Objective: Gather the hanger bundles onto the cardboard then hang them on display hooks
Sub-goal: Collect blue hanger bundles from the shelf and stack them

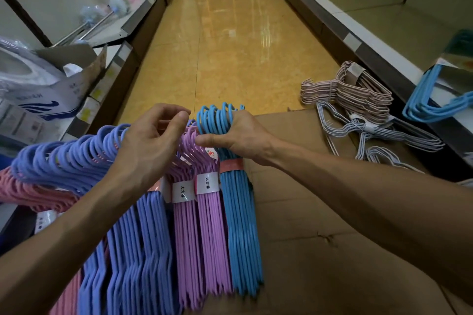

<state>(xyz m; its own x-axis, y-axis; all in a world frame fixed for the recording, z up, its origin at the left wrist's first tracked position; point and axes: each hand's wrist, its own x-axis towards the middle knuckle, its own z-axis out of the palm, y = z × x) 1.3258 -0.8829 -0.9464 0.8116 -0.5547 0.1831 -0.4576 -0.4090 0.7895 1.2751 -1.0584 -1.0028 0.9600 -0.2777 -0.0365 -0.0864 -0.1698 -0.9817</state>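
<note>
Glossy yellow aisle floor [217, 59] runs open ahead of you between two low shelf edges, and the flat brown cardboard sheet [320, 212] lies at its near end with bare room along its right half. Your right hand [238, 135] grips the hooks of the sky-blue plastic hanger bundle [240, 225], fingers curled over them. Your left hand [146, 146] hovers above the lilac hanger bundles [202, 225], fingers loosely bent, grasping nothing. Periwinkle hanger bundles [135, 250] crowd the cardboard's left edge. Pale beige wire hangers [358, 94] and white wire hangers [378, 133] rest at its far right corner.
</note>
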